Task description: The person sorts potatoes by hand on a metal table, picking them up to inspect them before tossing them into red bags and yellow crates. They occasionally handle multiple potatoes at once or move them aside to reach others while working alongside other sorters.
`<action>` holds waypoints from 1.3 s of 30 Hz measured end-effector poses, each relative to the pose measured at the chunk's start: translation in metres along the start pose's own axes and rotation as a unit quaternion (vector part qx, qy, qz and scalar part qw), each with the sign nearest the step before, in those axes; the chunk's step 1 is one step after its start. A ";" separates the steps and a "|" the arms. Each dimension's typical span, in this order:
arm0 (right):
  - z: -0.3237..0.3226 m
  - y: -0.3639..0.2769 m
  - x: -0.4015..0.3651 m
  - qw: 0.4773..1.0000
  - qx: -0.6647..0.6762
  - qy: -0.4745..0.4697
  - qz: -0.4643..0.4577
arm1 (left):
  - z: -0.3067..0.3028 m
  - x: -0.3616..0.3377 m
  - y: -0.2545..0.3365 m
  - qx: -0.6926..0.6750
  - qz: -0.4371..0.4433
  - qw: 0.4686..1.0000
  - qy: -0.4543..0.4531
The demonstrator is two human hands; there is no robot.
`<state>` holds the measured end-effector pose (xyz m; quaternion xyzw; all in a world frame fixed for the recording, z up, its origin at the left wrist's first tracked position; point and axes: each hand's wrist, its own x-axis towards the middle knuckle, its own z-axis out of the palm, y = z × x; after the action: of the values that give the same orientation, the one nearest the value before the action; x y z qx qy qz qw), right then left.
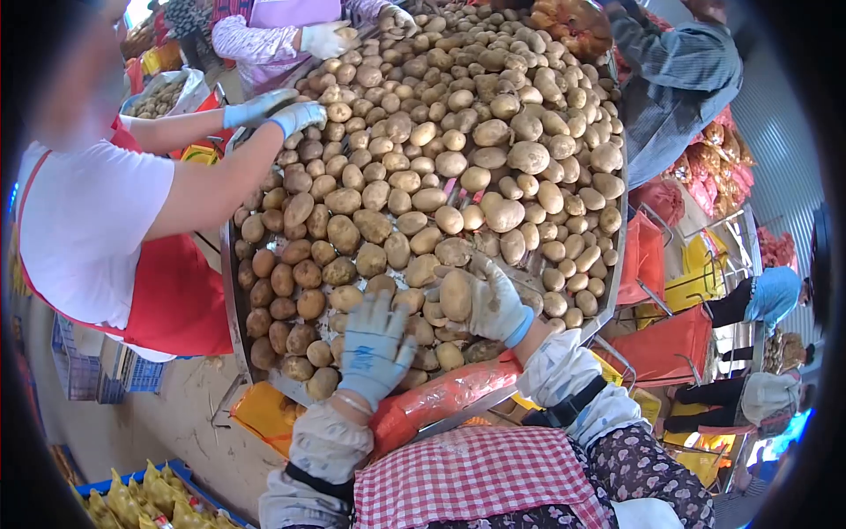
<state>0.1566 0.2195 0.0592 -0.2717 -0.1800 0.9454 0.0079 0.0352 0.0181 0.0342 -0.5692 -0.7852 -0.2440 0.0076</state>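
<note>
A broad sorting table (231,300) is heaped with potatoes (529,157). My left hand (374,348), in a white and light-blue glove, rests palm down on potatoes near the front edge with its fingers apart. To its right, my right hand (499,304), gloved the same way and dirty, is closed around a potato (456,295). More potatoes lie directly around both hands. Between my forearms, a red plastic-wrapped padding (449,397) covers the table's near edge.
At the left stands a co-worker in a red apron (181,300), gloved hands (298,117) on the potatoes. Another person's gloved hand (329,40) is at the far side. Someone in a dark jacket (674,88) stands right. Red bags (665,344) hang beside the table. A blue crate (145,375) sits lower left.
</note>
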 end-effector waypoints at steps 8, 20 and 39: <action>-0.051 -0.001 0.003 0.996 0.027 -0.043 -0.068 | 0.008 -0.053 -0.021 0.094 0.007 0.982 -0.166; -0.032 -0.004 0.025 0.960 -0.270 0.010 -0.072 | 0.031 0.028 -0.036 0.022 0.031 0.999 -0.019; -0.003 0.037 0.041 0.461 -0.814 0.061 -0.346 | 0.001 0.014 -0.057 -0.175 0.010 0.972 -0.156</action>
<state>0.1261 0.1907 0.0233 -0.1274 -0.9466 0.2703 0.1208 -0.0208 0.0176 0.0157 -0.6004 -0.7159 -0.2860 -0.2124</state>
